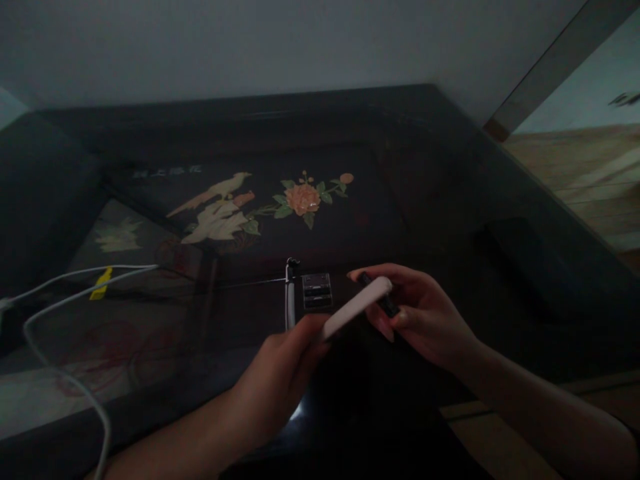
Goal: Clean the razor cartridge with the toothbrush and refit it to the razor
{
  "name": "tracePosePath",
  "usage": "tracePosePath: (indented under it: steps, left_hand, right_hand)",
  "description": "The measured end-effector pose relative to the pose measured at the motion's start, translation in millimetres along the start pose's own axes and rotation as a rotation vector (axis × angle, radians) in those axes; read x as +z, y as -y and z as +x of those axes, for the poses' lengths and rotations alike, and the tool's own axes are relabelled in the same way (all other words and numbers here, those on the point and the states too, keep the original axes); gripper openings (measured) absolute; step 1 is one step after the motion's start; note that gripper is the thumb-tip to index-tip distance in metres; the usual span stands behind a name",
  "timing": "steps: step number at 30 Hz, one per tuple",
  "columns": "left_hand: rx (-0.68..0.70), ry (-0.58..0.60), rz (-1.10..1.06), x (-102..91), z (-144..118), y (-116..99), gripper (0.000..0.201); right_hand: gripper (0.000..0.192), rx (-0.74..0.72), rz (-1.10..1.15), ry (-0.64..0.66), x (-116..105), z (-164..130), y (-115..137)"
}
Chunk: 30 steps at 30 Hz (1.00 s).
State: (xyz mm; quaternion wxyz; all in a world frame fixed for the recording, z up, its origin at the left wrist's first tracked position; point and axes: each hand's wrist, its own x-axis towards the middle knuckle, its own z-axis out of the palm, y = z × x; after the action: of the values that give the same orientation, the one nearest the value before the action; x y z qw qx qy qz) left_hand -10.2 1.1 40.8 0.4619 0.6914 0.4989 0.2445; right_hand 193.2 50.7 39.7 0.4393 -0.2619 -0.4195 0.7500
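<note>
Nearest the camera, a slim, pale, rounded-edge bar point(356, 308), probably a phone or a small case seen edge-on, is gripped at its lower end by the left hand point(280, 380), fingers curled round it so the far end is tilted up toward 1 o'clock. That raised end is met by the right hand point(420, 320), whose fingers are pinched on a small dark piece point(383, 301) pressed right against the bar; what that piece is can't be made out in the dim light. The bar seems to be held off the table point(450, 200) so both ends can be reached at once, just a guess though. It looks smooth and matte, plastic most likely. Just past the hands, at about 12 o'clock, a small metal hinge or clasp point(317, 291) is set into the dark glossy surface, with a thin white stick-like thing point(290, 303) standing just beside it. Over at 9 o'clock a white cable point(60, 373) is looped loosely across the top, with a yellow tag point(101, 283) near it. Farther back, toward 11 and 12 o'clock, the lacquer is inlaid with a pale bird point(220, 207) and an orange flower point(303, 198), flat and shiny. A plain wall point(250, 47) is seen behind.
</note>
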Motion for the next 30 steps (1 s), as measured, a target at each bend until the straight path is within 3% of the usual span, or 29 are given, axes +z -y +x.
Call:
tracePosePath:
  steps: [6, 11, 15, 19, 24, 30]
  left_hand:
    - [-0.015, -0.069, 0.024, -0.8, 0.0, -1.5, 0.02]
    - [0.011, 0.013, -0.006, -1.4, 1.1, -1.7, 0.02]
    - [-0.016, -0.065, 0.007, -1.6, 0.9, 0.5, 0.02]
    - [0.002, 0.028, -0.016, -1.7, -1.3, -0.4, 0.021]
    - [-0.07, -0.05, -0.018, -2.2, 0.3, -3.5, 0.022]
    - [-0.01, 0.046, -0.041, -0.4, -1.3, -2.1, 0.021]
  right_hand:
    - [0.036, -0.003, 0.015, 0.029, -1.3, -0.7, -0.5]
    - [0.039, -0.005, -0.008, 0.028, -1.5, -1.4, -1.3]
    - [0.037, -0.029, 0.027, 0.027, -0.4, -1.5, -2.5]
    - [0.04, -0.009, 0.017, 0.042, 0.2, -1.2, -2.5]
    - [0.04, 0.013, 0.034, 0.003, 0.2, -1.0, -1.1]
    - [0.039, 0.0, 0.0, 0.023, 0.1, -0.1, -1.1]
